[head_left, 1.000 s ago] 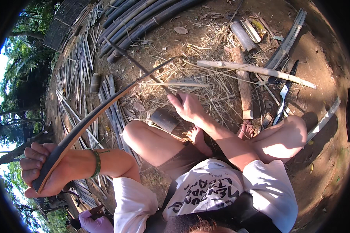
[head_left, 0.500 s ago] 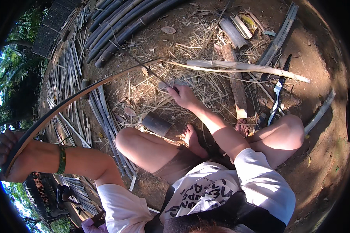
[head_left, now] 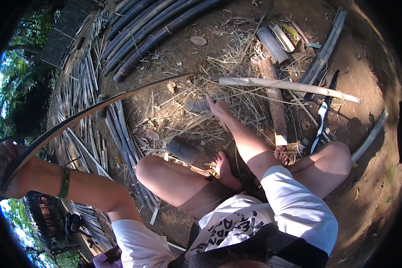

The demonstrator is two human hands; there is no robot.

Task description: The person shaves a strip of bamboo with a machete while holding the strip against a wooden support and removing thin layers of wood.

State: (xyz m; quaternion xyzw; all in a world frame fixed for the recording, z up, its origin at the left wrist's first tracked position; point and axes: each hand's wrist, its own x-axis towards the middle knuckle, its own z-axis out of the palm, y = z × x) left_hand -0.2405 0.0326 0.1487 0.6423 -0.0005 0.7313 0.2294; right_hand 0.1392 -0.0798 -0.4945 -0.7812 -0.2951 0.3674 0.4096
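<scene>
At the far left, my left hand (head_left: 10,167) is closed around the near end of a long bamboo strip (head_left: 98,105). The strip bows across to the middle of the view, its thin far tip over the litter of shavings. My right hand (head_left: 219,109) is over the shavings, beside a flat grey piece (head_left: 197,106) on the ground. Its index finger points forward while the other fingers are curled; what they hold is hidden. A pale split bamboo length (head_left: 290,85) lies just beyond, resting across a wooden block (head_left: 272,102).
Dark bamboo poles (head_left: 152,42) lie at the far left, with many thin strips (head_left: 80,89) nearer. A bamboo section (head_left: 183,150) lies by my left knee. At right are a long blade with a pale handle (head_left: 319,118) and split bamboo (head_left: 324,49). Another person's hand (head_left: 105,260) shows at lower left.
My right hand has moved slightly right and nearer, its index finger now extended. The thin dark tool that stuck out from it is no longer visible. My left hand still grips the strip.
</scene>
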